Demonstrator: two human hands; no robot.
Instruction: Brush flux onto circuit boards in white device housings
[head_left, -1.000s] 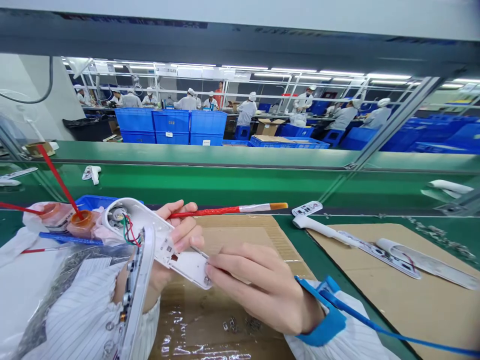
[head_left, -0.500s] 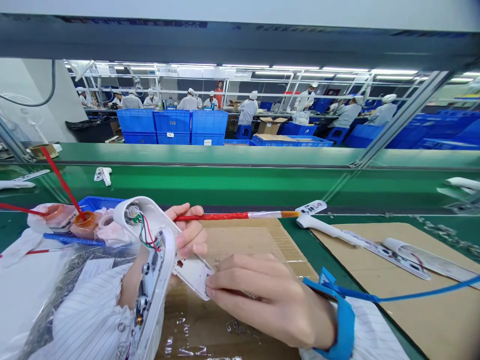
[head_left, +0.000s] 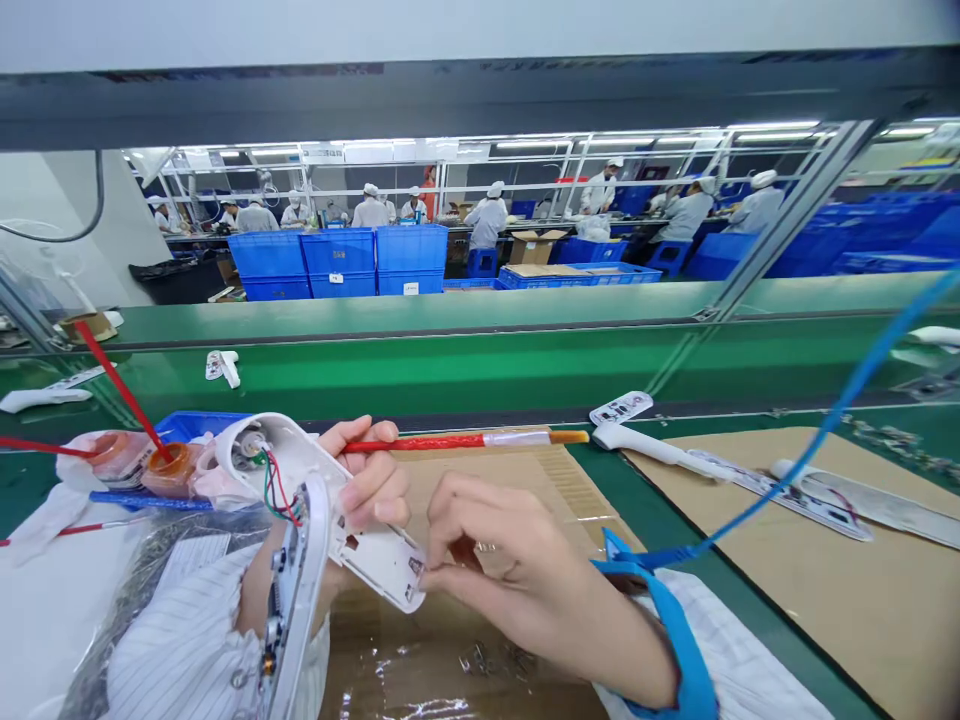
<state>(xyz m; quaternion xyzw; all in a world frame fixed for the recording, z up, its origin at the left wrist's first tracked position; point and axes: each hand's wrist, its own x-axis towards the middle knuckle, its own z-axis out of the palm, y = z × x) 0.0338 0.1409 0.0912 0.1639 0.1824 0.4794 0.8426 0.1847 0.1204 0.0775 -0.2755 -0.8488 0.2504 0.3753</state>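
My left hand (head_left: pixel 369 478) is closed around a white plastic housing (head_left: pixel 375 565), and a red-handled brush (head_left: pixel 442 441) is also held in its fingers, bristles pointing right. A white shell (head_left: pixel 281 445) with red and green wires and a strip of electronic parts (head_left: pixel 279 600) hang by the left wrist. My right hand (head_left: pixel 495 550), with a blue strap (head_left: pixel 682 640) at its wrist, has thumb and index finger at the lower right end of the housing. Whether a small part sits between these fingertips cannot be made out. Small metal pieces (head_left: pixel 476 658) lie on the cardboard (head_left: pixel 442 690) below.
Orange jars (head_left: pixel 169 470) with red brushes stand in a blue tray (head_left: pixel 202 425) at left. White device parts (head_left: pixel 667 450) lie at right near brown cardboard (head_left: pixel 847 600). Beyond the green belt (head_left: pixel 450 370) are blue crates (head_left: pixel 337 262) and several people in white.
The right fingers have curled and lifted a little at the housing's end, showing more of its inner face. The blue strap's cord has swung upward. The view has shifted slightly.
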